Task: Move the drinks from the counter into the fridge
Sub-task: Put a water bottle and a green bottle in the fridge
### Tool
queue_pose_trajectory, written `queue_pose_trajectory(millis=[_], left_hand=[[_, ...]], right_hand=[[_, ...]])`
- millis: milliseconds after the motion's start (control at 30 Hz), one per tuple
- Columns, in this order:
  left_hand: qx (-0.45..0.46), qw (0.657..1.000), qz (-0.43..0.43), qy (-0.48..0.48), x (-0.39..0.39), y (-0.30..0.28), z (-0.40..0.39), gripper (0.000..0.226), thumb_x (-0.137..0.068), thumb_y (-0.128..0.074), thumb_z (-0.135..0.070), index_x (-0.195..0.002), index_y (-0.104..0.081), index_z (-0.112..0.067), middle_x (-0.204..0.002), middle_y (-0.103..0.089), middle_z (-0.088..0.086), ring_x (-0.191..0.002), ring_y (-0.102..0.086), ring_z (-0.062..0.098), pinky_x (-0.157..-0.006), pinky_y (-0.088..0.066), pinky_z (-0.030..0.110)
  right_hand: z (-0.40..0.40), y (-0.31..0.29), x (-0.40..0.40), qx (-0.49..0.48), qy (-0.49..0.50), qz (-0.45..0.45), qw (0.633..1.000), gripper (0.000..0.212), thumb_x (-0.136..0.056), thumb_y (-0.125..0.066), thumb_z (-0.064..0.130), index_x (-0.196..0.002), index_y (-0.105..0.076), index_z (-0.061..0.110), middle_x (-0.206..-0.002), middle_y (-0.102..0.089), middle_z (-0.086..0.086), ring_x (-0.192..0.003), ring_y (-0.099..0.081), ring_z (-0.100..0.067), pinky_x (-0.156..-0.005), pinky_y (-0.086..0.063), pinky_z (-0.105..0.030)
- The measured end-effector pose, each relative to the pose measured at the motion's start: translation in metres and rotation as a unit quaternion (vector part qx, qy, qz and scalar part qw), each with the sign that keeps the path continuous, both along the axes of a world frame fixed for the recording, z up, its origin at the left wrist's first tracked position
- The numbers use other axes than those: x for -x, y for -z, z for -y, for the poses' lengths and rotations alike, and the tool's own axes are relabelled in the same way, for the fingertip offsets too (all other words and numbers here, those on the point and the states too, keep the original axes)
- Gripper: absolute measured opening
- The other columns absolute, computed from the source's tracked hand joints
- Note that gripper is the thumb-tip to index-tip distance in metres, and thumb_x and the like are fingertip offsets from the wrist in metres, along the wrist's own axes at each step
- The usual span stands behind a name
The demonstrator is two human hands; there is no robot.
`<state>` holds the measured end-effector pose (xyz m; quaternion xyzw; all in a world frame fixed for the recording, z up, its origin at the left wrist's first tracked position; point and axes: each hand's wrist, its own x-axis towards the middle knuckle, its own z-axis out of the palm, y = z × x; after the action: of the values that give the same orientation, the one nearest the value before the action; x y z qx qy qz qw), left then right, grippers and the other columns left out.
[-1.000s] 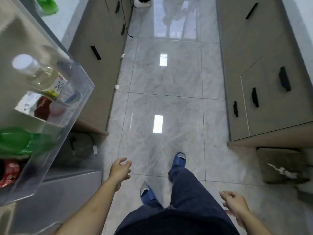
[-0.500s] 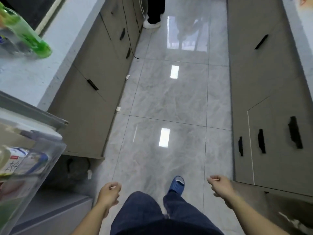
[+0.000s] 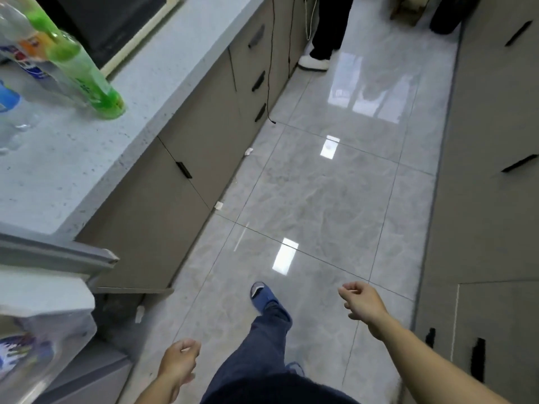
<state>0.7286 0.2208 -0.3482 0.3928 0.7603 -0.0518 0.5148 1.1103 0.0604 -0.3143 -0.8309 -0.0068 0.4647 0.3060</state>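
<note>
Both hands, left hand [image 3: 178,361] and right hand [image 3: 363,300], are hanging loosely curled, grasping nothing. Seemingly walking back for the green bottle [image 3: 84,75] on the counter [image 3: 140,91] (reach needed next).

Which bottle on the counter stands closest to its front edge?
The green bottle. It stands nearest the counter edge; the clear bottles sit further back, to its left. Neither the left hand nor the right hand holds anything.

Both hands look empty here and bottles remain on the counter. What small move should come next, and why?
Probably reach the left hand up to the green plastic bottle standing nearest the speckled grey counter's edge. Both it and the right hand hold nothing.
</note>
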Motion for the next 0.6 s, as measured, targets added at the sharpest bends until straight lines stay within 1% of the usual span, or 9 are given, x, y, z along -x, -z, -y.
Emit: queue_pose_trajectory(millis=[133, 233, 267, 333, 400, 500, 600], left_hand=[[0.01, 1.0, 0.007, -0.024, -0.04, -0.007, -0.05, 0.018, -0.096, -0.059, -0.022, -0.106, -0.063, -0.009, -0.113, -0.063, 0.013, -0.096, -0.06, 0.03, -0.068, -0.05, 0.031], [-0.007, 0.999, 0.035, -0.037, -0.073, -0.016, -0.092, 0.016, -0.095, -0.058, -0.023, -0.105, -0.064, -0.011, -0.112, -0.063, 0.01, -0.092, -0.06, 0.025, -0.063, -0.049, 0.027], [-0.013, 0.998, 0.047, -0.043, -0.082, -0.019, -0.106, 0.016, -0.095, -0.058, -0.022, -0.105, -0.064, -0.011, -0.11, -0.063, 0.009, -0.09, -0.06, 0.024, -0.062, -0.049, 0.027], [-0.029, 0.995, 0.068, -0.062, -0.099, -0.028, -0.126, 0.012, -0.095, -0.058, -0.021, -0.102, -0.064, -0.013, -0.104, -0.063, 0.01, -0.084, -0.059, 0.022, -0.062, -0.049, 0.026], [-0.04, 0.992, 0.074, -0.09, -0.114, -0.034, -0.144, 0.011, -0.094, -0.057, -0.021, -0.101, -0.063, -0.014, -0.1, -0.063, 0.009, -0.083, -0.059, 0.022, -0.063, -0.049, 0.026], [-0.047, 0.987, 0.077, -0.131, -0.132, -0.039, -0.164, 0.014, -0.094, -0.056, -0.021, -0.104, -0.062, -0.015, -0.104, -0.063, 0.006, -0.091, -0.061, 0.021, -0.061, -0.051, 0.026], [-0.055, 0.979, 0.067, -0.182, -0.143, -0.042, -0.172, 0.017, -0.095, -0.055, -0.026, -0.109, -0.06, -0.018, -0.107, -0.062, 0.004, -0.094, -0.062, 0.02, -0.06, -0.051, 0.024]], right_hand=[[-0.049, -0.008, -0.031, 0.027, -0.044, 0.014, 0.999, 0.011, -0.093, -0.065, 0.027, -0.097, -0.062, 0.018, -0.087, -0.064, -0.01, -0.076, -0.06, -0.025, -0.066, -0.054, -0.037], [-0.088, -0.01, -0.054, 0.031, -0.085, 0.02, 0.996, 0.011, -0.095, -0.063, 0.026, -0.1, -0.061, 0.017, -0.093, -0.066, -0.013, -0.079, -0.061, -0.026, -0.065, -0.054, -0.036], [-0.101, -0.01, -0.062, 0.035, -0.097, 0.017, 0.994, 0.011, -0.095, -0.063, 0.025, -0.1, -0.061, 0.015, -0.09, -0.065, -0.011, -0.077, -0.06, -0.026, -0.063, -0.052, -0.035], [-0.125, -0.01, -0.079, 0.041, -0.122, 0.015, 0.992, 0.011, -0.094, -0.065, 0.022, -0.095, -0.062, 0.011, -0.078, -0.061, -0.006, -0.066, -0.052, -0.024, -0.056, -0.046, -0.03], [-0.15, -0.008, -0.096, 0.052, -0.147, 0.018, 0.988, 0.013, -0.092, -0.066, 0.02, -0.09, -0.062, 0.008, -0.071, -0.055, -0.007, -0.061, -0.046, -0.023, -0.053, -0.041, -0.028], [-0.188, 0.0, -0.12, 0.073, -0.185, 0.02, 0.98, 0.016, -0.092, -0.067, 0.022, -0.088, -0.062, 0.007, -0.068, -0.054, -0.008, -0.061, -0.046, -0.024, -0.052, -0.042, -0.028], [-0.23, 0.009, -0.144, 0.092, -0.23, 0.015, 0.969, 0.018, -0.092, -0.067, 0.023, -0.09, -0.063, 0.005, -0.07, -0.055, -0.009, -0.063, -0.048, -0.025, -0.051, -0.042, -0.027]])
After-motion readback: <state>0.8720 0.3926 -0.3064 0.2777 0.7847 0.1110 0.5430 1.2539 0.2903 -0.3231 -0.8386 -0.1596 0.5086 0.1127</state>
